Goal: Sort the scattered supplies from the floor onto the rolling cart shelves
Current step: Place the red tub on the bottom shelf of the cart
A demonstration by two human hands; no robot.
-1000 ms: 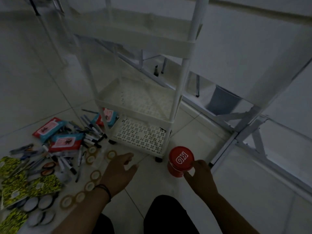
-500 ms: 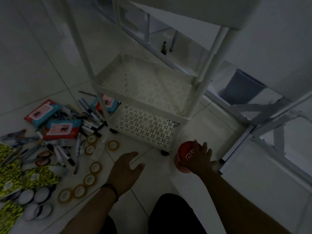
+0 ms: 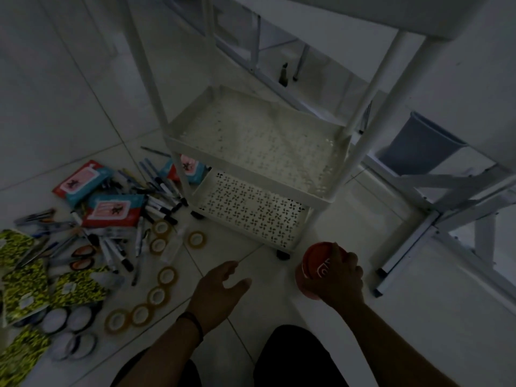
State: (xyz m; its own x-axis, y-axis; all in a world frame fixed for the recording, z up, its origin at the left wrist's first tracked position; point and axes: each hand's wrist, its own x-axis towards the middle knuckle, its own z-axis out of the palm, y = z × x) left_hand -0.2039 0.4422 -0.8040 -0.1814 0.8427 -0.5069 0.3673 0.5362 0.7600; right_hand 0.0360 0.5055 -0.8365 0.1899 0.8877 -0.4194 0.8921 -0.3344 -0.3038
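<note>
The right hand closes its grip over the lid of a round red plastic tub with white lettering, fingers curled over the top; the tub sits at about 4 o'clock in the view, just off the near right corner of the white three-tier rolling cart, beside one of its black castors. The left hand hovers at 6 o'clock above the pale tiled floor, fingers loosely spread and holding nothing (a dark band circles that wrist).

The cart's perforated middle shelf and lower shelf carry nothing.

Out at 9 o'clock the floor holds the scattered supplies: red-and-teal wipe packets, a heap of marker pens, yellow-and-black patterned pouches, and a loose trail of amber tape rolls curving toward the left hand. Dark-rimmed tape rolls lie at 8 o'clock. A blue-grey bin stands at 2 o'clock, behind the cart.
</note>
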